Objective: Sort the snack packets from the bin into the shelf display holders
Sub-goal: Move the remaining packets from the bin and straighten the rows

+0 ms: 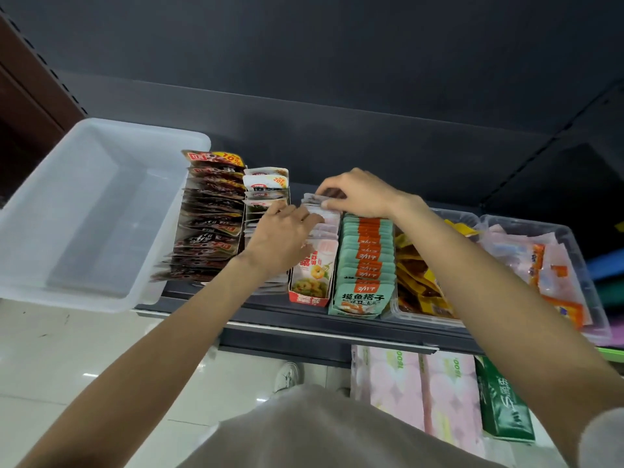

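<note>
Dark grey steel makes up the shelf (304, 319), which runs from nine o'clock to three o'clock across the middle of the view. At ten o'clock on it sits a translucent white plastic bin (87, 211), its floor bare as far as can be seen. Just right of the bin stand the display holders: a long row of dark red packets (211, 224), then a row of white packets (266, 184), then a red-and-white holder of white snack packets (315, 265) near centre, then a teal row (366, 261). At three o'clock two clear tubs hold loose yellow packets (418, 275) and pink-and-orange ones (547, 265). Below the shelf at five o'clock stand pink tissue packs (422, 386) and a green pack (503, 403). Both forearms cross the shelf front and hide part of the white rows and the yellow tub. The left hand (280, 234) lies with fingers extended against the packets in the red-and-white holder; the right hand (358, 194), close beside it at twelve o'clock, pinches the top of the rearmost packets there.
</note>
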### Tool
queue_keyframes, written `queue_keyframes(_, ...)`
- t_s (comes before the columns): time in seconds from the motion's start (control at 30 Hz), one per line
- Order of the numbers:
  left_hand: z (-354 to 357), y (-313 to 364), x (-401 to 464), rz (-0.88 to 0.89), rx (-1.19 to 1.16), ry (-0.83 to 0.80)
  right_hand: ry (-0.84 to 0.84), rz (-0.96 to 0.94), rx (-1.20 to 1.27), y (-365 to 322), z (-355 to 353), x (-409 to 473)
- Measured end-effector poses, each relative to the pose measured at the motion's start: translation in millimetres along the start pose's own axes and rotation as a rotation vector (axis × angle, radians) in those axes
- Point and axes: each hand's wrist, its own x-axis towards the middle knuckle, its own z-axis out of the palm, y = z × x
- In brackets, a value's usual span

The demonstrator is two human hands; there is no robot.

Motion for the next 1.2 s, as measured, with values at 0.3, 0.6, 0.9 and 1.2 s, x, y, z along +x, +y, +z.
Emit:
queue_keyframes(0.3, 14.2, 9.3, -12.2, -0.092, -0.215, 0.348, 0.049, -0.062, -0.352, -15.3, 5.0, 9.3)
queue_keyframes(0.6, 12.3, 15.7, -15.1, -0.151, -0.275, 0.334, -0.196, -0.059, -0.296, -15.7, -8.7, 19.5)
queue_keyframes(0.9, 15.1, 15.2, -16.9, -0.148, -0.271, 0.31, -0.256, 0.037, -0.149, -5.6, 5.8, 31.1)
queue_keyframes(1.2, 11.8, 11.7, -15.7, -0.109, -0.295, 0.329, -0.262, 0.125, -0.057, -5.6, 7.1, 35.5)
